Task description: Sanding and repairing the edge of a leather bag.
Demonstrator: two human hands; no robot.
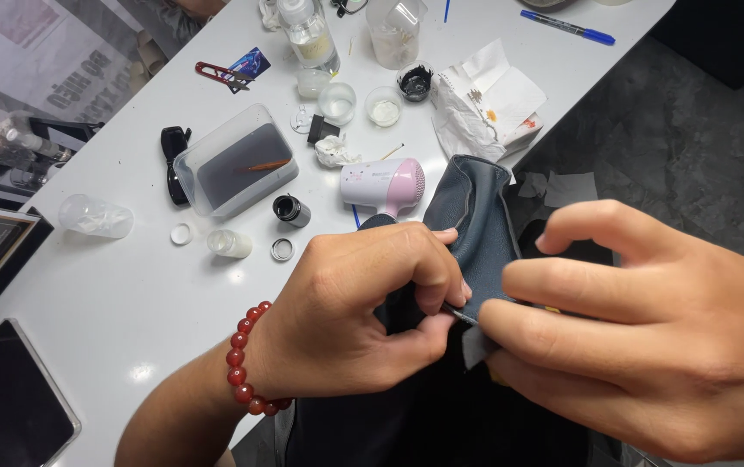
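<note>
While the left hand (363, 303) is pinching a thin tool (460, 314) against the grey bag (475, 225) at the table (130, 294) edge, the right hand (640, 337) is gripping the bag; work on the edge appears underway, not finished.

Pink hairdryer (386, 185), clear tray (235, 161), blue pen (567, 27)

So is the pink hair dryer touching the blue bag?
Apart. The head view shows a strip of white table between the pink hair dryer and the blue bag.
</note>
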